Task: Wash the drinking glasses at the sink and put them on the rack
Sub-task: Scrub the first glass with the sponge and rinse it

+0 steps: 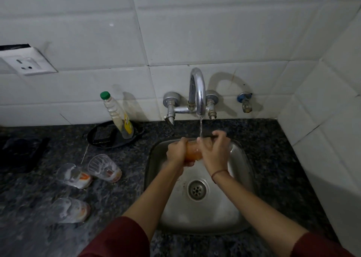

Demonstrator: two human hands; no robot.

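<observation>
I hold a drinking glass over the steel sink, right under the thin stream of water from the chrome tap. My left hand is wrapped around the side of the glass, and my right hand grips it from the other side, fingers curled over its upper edge. Orange residue shows through the glass. On the dark granite counter to my left, three more glasses wait: one nearest the sink, one just beside it, and one closer to me. A green-capped bottle leans in a black tray by the wall
</observation>
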